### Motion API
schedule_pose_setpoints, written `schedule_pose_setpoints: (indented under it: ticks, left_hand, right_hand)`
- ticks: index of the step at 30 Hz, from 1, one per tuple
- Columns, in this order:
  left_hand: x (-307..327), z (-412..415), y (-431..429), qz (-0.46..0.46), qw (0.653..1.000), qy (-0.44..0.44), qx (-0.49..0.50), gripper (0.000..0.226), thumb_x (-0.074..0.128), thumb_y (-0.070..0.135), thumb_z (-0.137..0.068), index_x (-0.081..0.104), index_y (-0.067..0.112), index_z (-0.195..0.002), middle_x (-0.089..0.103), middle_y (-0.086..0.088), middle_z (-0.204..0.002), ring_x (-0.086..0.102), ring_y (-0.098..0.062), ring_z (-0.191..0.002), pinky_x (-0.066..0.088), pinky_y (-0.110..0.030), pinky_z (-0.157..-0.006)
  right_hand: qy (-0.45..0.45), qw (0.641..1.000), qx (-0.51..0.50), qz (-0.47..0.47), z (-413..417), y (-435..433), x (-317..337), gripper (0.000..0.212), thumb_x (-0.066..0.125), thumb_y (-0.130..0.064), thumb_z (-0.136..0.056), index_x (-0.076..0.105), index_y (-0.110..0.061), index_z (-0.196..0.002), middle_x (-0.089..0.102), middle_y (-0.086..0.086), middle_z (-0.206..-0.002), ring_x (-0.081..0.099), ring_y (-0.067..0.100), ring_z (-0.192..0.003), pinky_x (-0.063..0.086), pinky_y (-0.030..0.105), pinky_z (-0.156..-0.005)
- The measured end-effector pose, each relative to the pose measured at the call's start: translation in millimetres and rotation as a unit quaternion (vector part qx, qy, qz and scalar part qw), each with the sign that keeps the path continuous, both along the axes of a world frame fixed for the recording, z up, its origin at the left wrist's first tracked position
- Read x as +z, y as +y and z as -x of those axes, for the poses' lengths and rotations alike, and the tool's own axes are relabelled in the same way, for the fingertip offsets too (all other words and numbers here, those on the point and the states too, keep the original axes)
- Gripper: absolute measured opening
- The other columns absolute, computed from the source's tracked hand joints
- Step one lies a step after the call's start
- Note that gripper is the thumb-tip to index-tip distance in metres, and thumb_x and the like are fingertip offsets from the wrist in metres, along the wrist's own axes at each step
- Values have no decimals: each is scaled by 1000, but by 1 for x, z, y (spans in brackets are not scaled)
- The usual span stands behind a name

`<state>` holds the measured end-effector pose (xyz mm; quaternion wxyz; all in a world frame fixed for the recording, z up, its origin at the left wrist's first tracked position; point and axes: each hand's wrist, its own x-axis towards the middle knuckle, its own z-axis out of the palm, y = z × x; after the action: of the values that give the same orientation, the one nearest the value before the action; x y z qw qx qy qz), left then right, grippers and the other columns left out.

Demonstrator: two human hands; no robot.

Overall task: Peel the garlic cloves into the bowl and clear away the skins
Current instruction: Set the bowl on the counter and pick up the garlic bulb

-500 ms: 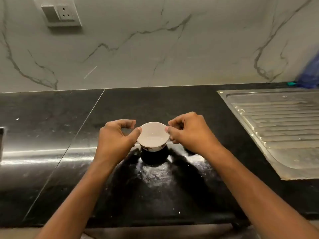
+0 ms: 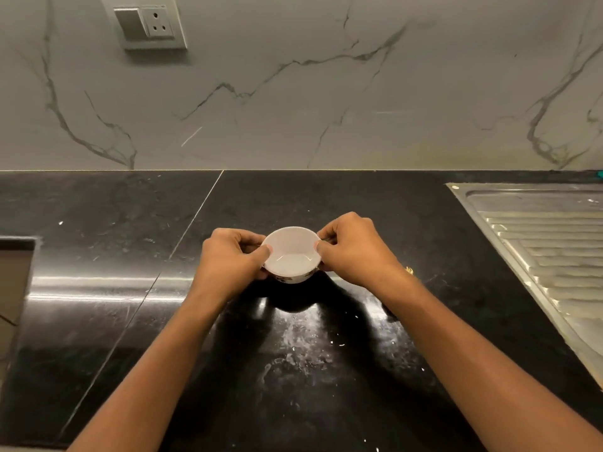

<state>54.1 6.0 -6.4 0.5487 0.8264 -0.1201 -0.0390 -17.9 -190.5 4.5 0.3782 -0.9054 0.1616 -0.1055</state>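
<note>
A small white bowl [image 2: 291, 254] with a dark pattern on its outer wall sits at the middle of the black stone counter [image 2: 375, 223]. Its inside looks empty. My left hand [image 2: 230, 262] grips the bowl's left side, thumb on the rim and fingers curled round the wall. My right hand [image 2: 354, 249] grips the right side the same way. No garlic cloves or skins show anywhere in view.
A steel sink drainboard [image 2: 548, 243] fills the right side of the counter. A cut-out or edge [image 2: 16, 275] lies at the far left. A marble wall with a switch and socket plate [image 2: 148, 26] stands behind. White smears [image 2: 303, 347] mark the counter near me.
Both hands have closed in on the bowl and now hold it more fully by its sides. The bowl looks to sit lower, level on the counter.
</note>
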Motion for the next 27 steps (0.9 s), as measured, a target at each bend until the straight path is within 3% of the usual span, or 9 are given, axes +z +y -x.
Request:
schedule_pose_setpoints:
  ticks: [9, 11, 13, 15, 17, 19, 21, 27]
  left_hand:
    - [0, -28, 18, -21, 999, -3, 35, 12, 75, 10, -91, 83, 14, -99, 80, 0, -77, 78, -24, -65, 67, -41, -72]
    - [-1, -30, 20, -29, 999, 1, 35, 10, 77, 16, -90, 83, 18, -98, 80, 2, -79, 79, -21, -72, 67, -43, -77]
    - [-1, -30, 23, -43, 998, -24, 49, 14, 81, 25, -87, 83, 21, -101, 80, 6, -84, 78, -15, -82, 64, -43, -88]
    - [1, -22, 24, -66, 992, -88, 67, 21, 81, 28, -88, 81, 21, -108, 78, 9, -93, 74, -6, -90, 62, -39, -93]
    - [6, -8, 22, -67, 982, -164, 63, 24, 80, 29, -89, 80, 21, -112, 78, 9, -102, 72, -2, -95, 61, -31, -90]
    - [13, 10, 17, -62, 971, -229, 41, 23, 80, 27, -90, 79, 21, -112, 76, 10, -107, 70, 2, -98, 55, -15, -86]
    - [19, 29, 10, -51, 963, -266, 11, 20, 80, 23, -90, 79, 20, -110, 74, 12, -106, 69, 2, -98, 52, -10, -83]
    - [14, 74, -31, 36, 978, -187, -90, 12, 81, 9, -89, 81, 17, -98, 78, 6, -88, 74, -12, -76, 60, -21, -70]
  right_hand:
    - [1, 1000, 17, 16, -31, 20, 0, 18, 60, -11, -85, 73, 1, -79, 75, 14, -77, 74, 28, -71, 63, 52, -63]
    - [-3, 999, 17, 38, -27, 20, 6, 26, 62, -16, -87, 59, -1, -66, 64, 14, -65, 55, 26, -58, 54, 48, -57]
    - [-18, 998, 17, 66, -17, 18, 17, 30, 64, -17, -89, 51, -8, -63, 49, 12, -61, 38, 24, -59, 43, 41, -55]
    - [-40, 995, 16, 90, -1, 11, 33, 23, 68, -21, -92, 69, 0, -81, 66, 16, -71, 56, 26, -63, 56, 43, -64]
    - [-57, 993, 30, 96, 20, 1, 51, 23, 72, -25, -95, 78, -4, -101, 77, 11, -84, 74, 23, -81, 63, 44, -81]
    - [-53, 994, 59, 71, 41, -11, 63, 16, 75, -27, -95, 81, -14, -103, 79, 1, -82, 76, 15, -81, 64, 43, -85]
    - [-37, 995, 79, 44, 61, -22, 69, 14, 77, -27, -96, 82, -20, -107, 79, -5, -81, 76, 7, -78, 65, 39, -85]
    - [-23, 998, 48, 33, 104, -50, 55, 14, 83, -27, -91, 82, -27, -104, 78, -9, -76, 74, 1, -73, 64, 29, -80]
